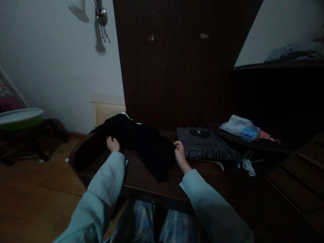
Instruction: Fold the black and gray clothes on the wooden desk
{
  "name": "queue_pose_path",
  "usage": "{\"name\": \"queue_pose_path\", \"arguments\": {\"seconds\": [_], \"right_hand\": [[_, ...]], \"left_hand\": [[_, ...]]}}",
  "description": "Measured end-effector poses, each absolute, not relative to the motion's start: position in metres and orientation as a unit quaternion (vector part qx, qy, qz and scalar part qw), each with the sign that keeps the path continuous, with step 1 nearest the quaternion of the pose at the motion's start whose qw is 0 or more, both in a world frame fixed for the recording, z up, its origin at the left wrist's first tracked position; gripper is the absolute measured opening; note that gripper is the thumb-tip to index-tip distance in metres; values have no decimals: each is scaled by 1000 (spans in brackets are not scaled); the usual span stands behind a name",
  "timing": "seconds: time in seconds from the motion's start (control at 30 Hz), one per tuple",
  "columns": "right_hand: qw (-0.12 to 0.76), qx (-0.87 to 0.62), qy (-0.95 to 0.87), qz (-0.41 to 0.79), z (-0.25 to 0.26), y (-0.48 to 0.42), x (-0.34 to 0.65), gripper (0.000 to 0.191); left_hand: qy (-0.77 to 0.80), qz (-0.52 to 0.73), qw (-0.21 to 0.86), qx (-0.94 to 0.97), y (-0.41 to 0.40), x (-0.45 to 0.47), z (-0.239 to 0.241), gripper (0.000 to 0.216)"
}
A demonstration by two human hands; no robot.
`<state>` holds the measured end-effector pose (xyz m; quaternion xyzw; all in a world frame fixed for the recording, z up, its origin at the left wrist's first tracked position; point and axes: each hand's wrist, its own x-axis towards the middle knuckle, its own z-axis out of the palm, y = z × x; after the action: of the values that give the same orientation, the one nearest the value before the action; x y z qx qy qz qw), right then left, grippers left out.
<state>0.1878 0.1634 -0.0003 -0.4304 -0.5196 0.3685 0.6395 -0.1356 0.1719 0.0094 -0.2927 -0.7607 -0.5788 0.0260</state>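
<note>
A black garment (149,141) lies spread and rumpled over a dark wooden bench (141,179), its far left part draped across the bench's curved side. A small white edge and what looks like a button show at its far side. My left hand (113,144) pinches the near left edge of the cloth. At the right end, my right hand (179,152) grips the garment's edge between thumb and fingers. Just beyond that hand rests a folded dark grey shirt (205,143) with black lettering. The exact folds of the black cloth are lost in the dim light.
Right of the grey shirt, a dark shelf (215,127) bears a blue-and-white plastic packet (240,128). Crumpled white paper (248,167) sits below it. At far left, a green basin (22,118) stands on a low dark stool (30,135). A dark wooden panel (177,67) rises behind the bench.
</note>
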Motion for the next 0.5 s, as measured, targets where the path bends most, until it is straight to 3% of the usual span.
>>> {"name": "queue_pose_path", "arguments": {"seconds": [0.13,0.3,0.43,0.5], "right_hand": [[626,-406,-531,402,5,157,187,6],[555,-415,-567,445,9,142,182,31],[484,-409,-681,366,4,133,172,61],[446,-406,-744,287,1,132,167,57]], "left_hand": [[-762,-527,17,-376,175,-133,8,13],[-778,-448,-13,-440,180,-130,3,16],[-798,-369,-31,-476,183,-128,2,17],[-803,-332,-33,-494,182,-127,2,15]]}}
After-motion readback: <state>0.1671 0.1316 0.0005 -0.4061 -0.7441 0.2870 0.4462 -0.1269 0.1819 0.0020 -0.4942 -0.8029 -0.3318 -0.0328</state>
